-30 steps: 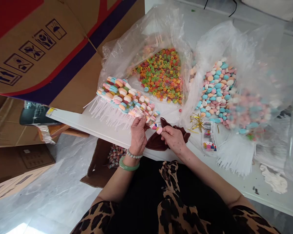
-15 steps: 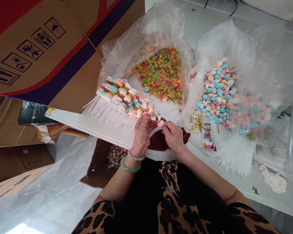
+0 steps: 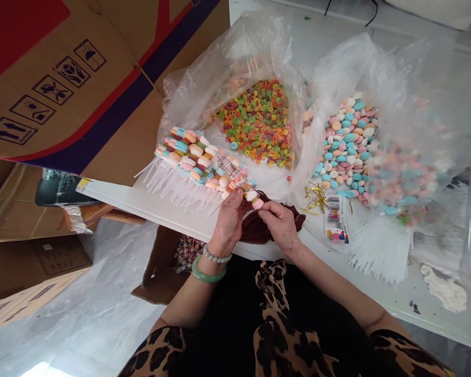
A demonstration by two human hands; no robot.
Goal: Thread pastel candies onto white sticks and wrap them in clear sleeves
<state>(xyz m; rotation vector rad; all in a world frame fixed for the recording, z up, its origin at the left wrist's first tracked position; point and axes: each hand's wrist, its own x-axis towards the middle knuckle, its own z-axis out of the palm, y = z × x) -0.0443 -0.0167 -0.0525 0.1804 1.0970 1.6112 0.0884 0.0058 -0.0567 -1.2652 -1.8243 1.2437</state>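
Observation:
Between my hands is a candy stick (image 3: 253, 197) threaded with white, yellow and pink pieces. My left hand (image 3: 228, 219) is closed around it, thumb on top. The thumb and forefinger of my right hand (image 3: 278, 222) pinch its near end by a pink piece; any stick there is too small to make out. A clear wrapper with printed label (image 3: 230, 168) extends beyond my left fingers, over a pile of candy sticks (image 3: 188, 152) with white stems. Whether it is attached to the held candy, I cannot tell. Dark brown cloth (image 3: 255, 228) lies beneath my hands.
Behind my hands lies a plastic bag of small ring candies (image 3: 259, 123); to the right, a bag of pastel candies (image 3: 349, 141). Gold twist ties (image 3: 316, 198), a printed wrapper (image 3: 336, 219) and white sticks (image 3: 382, 254) lie nearby. A large carton (image 3: 113, 99) borders the left.
The printed label has swung out beyond my left hand and now faces up over the pile. More of the pink and white candy shows between my hands, which have barely moved.

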